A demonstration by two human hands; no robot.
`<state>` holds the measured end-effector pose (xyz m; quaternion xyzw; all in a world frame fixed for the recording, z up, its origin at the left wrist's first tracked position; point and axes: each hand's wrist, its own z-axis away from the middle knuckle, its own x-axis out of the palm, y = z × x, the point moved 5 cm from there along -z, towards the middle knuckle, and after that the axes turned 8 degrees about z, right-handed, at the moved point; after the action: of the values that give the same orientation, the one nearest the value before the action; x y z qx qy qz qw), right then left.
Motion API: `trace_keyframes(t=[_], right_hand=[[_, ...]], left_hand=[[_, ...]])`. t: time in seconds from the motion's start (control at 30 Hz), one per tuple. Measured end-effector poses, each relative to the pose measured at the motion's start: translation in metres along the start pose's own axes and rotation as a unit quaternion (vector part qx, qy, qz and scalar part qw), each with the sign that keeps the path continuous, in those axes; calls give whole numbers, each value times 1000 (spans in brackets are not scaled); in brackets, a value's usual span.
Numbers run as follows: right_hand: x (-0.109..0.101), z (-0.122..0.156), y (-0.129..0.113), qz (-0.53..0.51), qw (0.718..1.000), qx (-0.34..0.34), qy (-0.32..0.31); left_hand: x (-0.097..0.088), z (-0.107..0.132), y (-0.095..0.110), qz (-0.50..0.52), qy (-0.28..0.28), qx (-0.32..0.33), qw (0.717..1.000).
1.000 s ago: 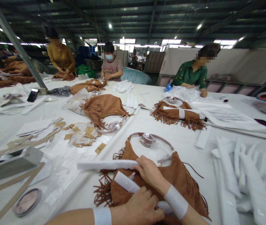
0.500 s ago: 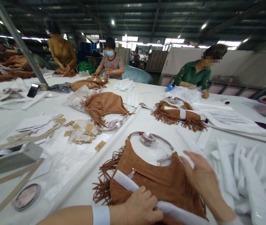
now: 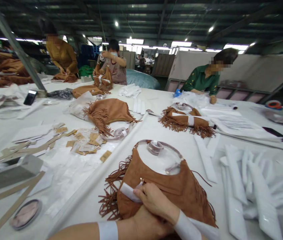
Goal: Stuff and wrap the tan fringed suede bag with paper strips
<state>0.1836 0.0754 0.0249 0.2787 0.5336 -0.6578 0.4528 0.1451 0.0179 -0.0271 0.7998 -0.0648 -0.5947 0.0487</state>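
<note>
A brown suede handbag [image 3: 161, 170] with fringed sides lies flat in front of me, its strap curved away from me. Across its lower front runs a white wrapped strip [image 3: 129, 192]; the middle of it is hidden under my hands. My right hand [image 3: 157, 201] reaches over my left, fingers closed at the strip's left part, just below the zip pull. Beneath it, my left hand [image 3: 148, 221] rests on the bag's lower part, its fingers hidden by the right hand and wrist. A wrapped strap bundle [image 3: 155, 146] sits inside the strap's loop.
Several white padded strips [image 3: 263, 196] lie at right. Kraft tags [image 3: 91, 140], a grey tape dispenser [image 3: 11, 171] and a tape roll [image 3: 26, 213] are at left. More fringed bags [image 3: 116, 110] lie farther off. Co-workers stand across the table [image 3: 153, 121].
My right hand has left the bag's right side and moved left, across my left hand, to the white strip. A co-worker at the back has lifted a bag.
</note>
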Motion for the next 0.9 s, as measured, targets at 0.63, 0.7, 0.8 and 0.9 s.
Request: trace_keyframes(t=[0.63, 0.7, 0.8, 0.9], right_hand=[[-5, 124, 95, 31, 999, 23, 6], [-5, 123, 98, 23, 1000, 11, 3], [-1, 121, 99, 23, 1000, -8, -10], [1, 120, 96, 67, 998, -6, -9]], left_hand=[[-29, 14, 1, -33, -29, -82, 996], [-34, 24, -11, -33, -48, -119, 991], [-30, 39, -23, -30, -91, -151, 984], [-22, 45, -26, -25, -121, -166, 978]])
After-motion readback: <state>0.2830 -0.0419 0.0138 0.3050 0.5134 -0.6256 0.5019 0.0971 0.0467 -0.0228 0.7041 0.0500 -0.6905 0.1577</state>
